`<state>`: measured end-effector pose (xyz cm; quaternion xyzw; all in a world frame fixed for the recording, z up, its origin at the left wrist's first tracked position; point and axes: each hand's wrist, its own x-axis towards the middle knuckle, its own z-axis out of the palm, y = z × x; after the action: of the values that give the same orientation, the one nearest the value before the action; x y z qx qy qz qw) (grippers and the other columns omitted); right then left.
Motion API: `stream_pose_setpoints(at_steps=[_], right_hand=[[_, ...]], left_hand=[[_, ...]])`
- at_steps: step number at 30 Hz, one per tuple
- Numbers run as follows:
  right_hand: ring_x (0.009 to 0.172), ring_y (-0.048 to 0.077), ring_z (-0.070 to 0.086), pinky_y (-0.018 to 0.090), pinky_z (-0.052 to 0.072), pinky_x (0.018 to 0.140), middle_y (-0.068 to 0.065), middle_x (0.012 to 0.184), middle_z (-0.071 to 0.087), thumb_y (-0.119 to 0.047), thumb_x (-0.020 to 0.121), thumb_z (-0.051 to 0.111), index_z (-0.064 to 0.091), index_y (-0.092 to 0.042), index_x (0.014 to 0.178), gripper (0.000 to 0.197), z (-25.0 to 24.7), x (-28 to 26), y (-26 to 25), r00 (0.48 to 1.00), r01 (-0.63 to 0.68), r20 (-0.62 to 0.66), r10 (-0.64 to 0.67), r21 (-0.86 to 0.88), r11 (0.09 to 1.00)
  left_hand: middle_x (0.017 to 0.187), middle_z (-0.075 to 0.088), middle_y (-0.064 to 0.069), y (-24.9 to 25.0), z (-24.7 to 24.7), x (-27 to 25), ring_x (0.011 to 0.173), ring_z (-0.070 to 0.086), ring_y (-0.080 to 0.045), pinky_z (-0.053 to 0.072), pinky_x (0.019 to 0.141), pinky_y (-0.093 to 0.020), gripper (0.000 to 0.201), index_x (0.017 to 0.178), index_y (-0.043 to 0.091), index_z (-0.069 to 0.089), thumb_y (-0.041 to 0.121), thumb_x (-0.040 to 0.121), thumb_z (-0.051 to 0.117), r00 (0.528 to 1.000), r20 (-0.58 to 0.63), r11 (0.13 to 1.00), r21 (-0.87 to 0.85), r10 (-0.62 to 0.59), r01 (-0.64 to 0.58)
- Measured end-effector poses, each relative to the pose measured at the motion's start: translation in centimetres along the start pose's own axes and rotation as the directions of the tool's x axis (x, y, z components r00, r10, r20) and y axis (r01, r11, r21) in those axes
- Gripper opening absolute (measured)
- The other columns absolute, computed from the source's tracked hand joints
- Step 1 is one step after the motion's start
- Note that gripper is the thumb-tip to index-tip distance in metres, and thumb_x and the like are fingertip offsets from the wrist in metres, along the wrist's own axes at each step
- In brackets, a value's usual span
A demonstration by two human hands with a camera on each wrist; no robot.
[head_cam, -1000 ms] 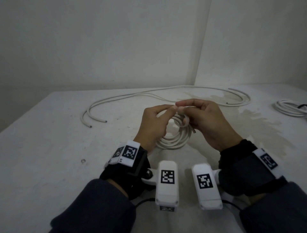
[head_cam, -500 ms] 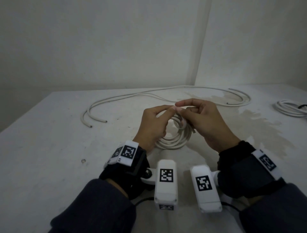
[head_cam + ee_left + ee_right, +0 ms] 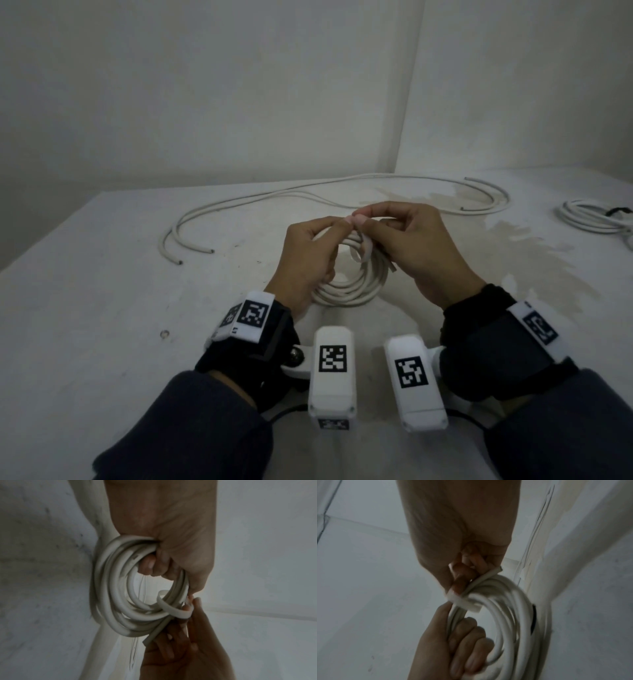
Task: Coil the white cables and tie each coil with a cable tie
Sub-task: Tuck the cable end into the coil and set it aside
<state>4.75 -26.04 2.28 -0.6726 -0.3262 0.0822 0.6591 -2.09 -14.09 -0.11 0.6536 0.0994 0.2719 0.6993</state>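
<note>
Cable tie (image 3: 363, 247) now looser, more exposed

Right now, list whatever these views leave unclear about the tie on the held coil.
- Head view: right hand and left hand cover where the white cable tie closes.
- Left wrist view: the tie's far end sits behind the coil.
- Right wrist view: motion blur smears the coil; fingertips hide the tie's end.

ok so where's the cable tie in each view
Head: the cable tie loops over the coil, centre, between both hands.
Left wrist: lower right of centre, by the right hand fingers.
Right wrist: centre, crossing the coil's top.
Shared landmark: the coil's cut cable end, beside the tie.
</note>
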Motion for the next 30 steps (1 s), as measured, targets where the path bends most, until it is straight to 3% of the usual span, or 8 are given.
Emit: stream_pose_setpoints(at_steps=[3,5,7,10,13,20,27,30], right_hand=[[0.045,0.005,0.046,0.015,0.035,0.046,0.005,0.06,0.066,-0.006,0.079,0.073,0.071,-0.014,0.101,0.024,-0.9,0.0,-0.5,0.986,-0.072,0.147,0.073,-0.011,0.997],[0.045,0.003,0.051,0.013,0.039,0.05,0.0,0.058,0.067,0.0,0.07,0.078,0.071,-0.016,0.1,0.034,-1.2,0.1,-0.6,0.99,-0.056,0.127,0.063,-0.057,0.997],[0.05,0.001,0.051,0.014,0.042,0.055,-0.007,0.059,0.065,-0.008,0.062,0.087,0.074,-0.021,0.094,0.037,-1.2,0.2,-0.3,0.998,0.001,0.056,0.007,-0.141,0.99],[0.075,0.001,0.057,0.016,0.046,0.069,-0.011,0.084,0.068,-0.018,0.061,0.088,0.074,-0.027,0.098,0.04,-1.1,0.1,0.1,0.998,0.029,0.054,-0.019,-0.191,0.981],[0.094,0.006,0.063,0.011,0.047,0.074,-0.005,0.103,0.072,-0.016,0.063,0.088,0.074,-0.018,0.102,0.041,-1.1,0.1,0.2,0.994,0.058,0.097,-0.042,-0.171,0.984],[0.089,0.012,0.068,0.012,0.045,0.06,0.001,0.093,0.072,-0.008,0.066,0.085,0.073,-0.015,0.086,0.025,-1.0,0.2,0.4,0.99,0.135,0.054,-0.131,-0.085,0.987],[0.077,0.002,0.065,0.012,0.046,0.062,-0.005,0.079,0.068,-0.003,0.065,0.085,0.07,-0.018,0.074,0.024,-1.2,0.4,0.6,0.982,0.182,0.076,-0.174,-0.106,0.978],[0.072,0.001,0.065,0.009,0.043,0.056,-0.004,0.078,0.067,0.0,0.065,0.084,0.067,-0.018,0.071,0.025,-1.2,0.4,0.7,0.981,0.183,0.086,-0.174,-0.105,0.978]], left_hand=[[0.04,0.03,0.008,0.0,-0.1,0.0,0.035,0.023,-0.007,0.021,0.037,-0.017,0.019,0.087,0.01,0.073,0.017,0.094,0.057,0.999,-0.019,0.999,-0.035,-0.042,0.041],[0.04,0.03,0.009,0.1,-0.2,-0.1,0.035,0.023,-0.006,0.021,0.037,-0.017,0.019,0.091,0.009,0.073,0.018,0.094,0.056,0.998,-0.017,0.998,-0.042,-0.053,0.052],[0.041,0.029,0.01,0.1,-0.2,-0.1,0.036,0.023,-0.006,0.021,0.037,-0.018,0.018,0.085,0.012,0.071,0.018,0.094,0.057,0.997,-0.024,0.996,-0.061,-0.071,0.069],[0.042,0.028,0.01,0.2,-0.3,-0.1,0.037,0.021,-0.006,0.02,0.037,-0.018,0.017,0.083,0.013,0.07,0.018,0.093,0.057,0.995,-0.028,0.993,-0.076,-0.091,0.088],[0.044,0.026,0.009,0.2,-0.3,-0.2,0.037,0.021,-0.007,0.02,0.037,-0.018,0.019,0.078,0.016,0.07,0.019,0.093,0.058,0.995,-0.021,0.992,-0.083,-0.094,0.092],[0.044,0.027,0.008,0.1,-0.2,-0.4,0.038,0.022,-0.007,0.021,0.037,-0.018,0.016,0.088,0.013,0.071,0.019,0.093,0.058,0.997,0.011,0.996,-0.046,-0.073,0.074],[0.045,0.028,0.007,0.1,-0.3,-0.4,0.038,0.022,-0.007,0.02,0.038,-0.018,0.018,0.097,0.007,0.07,0.018,0.094,0.056,0.996,0.047,0.996,-0.02,-0.081,0.082],[0.044,0.029,0.008,0.1,-0.2,-0.4,0.037,0.023,-0.006,0.02,0.036,-0.018,0.018,0.097,0.006,0.07,0.018,0.093,0.057,0.995,0.046,0.996,-0.007,-0.093,0.094]])
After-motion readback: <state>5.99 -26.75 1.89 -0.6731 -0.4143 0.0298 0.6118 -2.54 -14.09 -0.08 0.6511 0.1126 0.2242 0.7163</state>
